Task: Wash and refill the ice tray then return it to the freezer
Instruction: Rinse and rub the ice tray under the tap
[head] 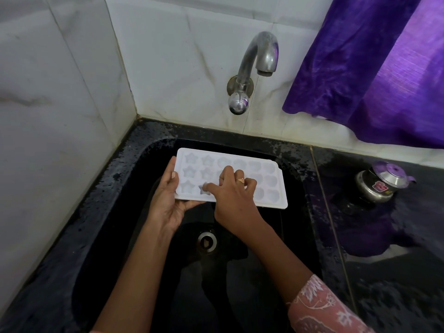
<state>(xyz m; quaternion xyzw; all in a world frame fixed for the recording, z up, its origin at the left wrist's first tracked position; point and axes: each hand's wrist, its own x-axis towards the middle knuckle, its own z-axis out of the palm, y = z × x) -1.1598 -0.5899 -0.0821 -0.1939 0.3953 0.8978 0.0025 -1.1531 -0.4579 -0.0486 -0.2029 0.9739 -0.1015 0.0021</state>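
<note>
A white plastic ice tray [269, 181] with star-shaped and rounded moulds is held level over the black sink [134, 179]. My left hand [168, 200] grips its left end, thumb on the rim and fingers underneath. My right hand [233, 195] lies on top of the tray, its index finger poked into a star mould in the front row and the other fingers curled over the middle moulds. A ring shows on that hand. The metal tap [259, 58] stands above on the wall, and no water runs from it.
The sink drain [206, 241] lies below the hands. A small steel pot with a lid [379, 183] stands on the wet black counter to the right. A purple curtain [374, 68] hangs at the upper right. Tiled walls close the left and back.
</note>
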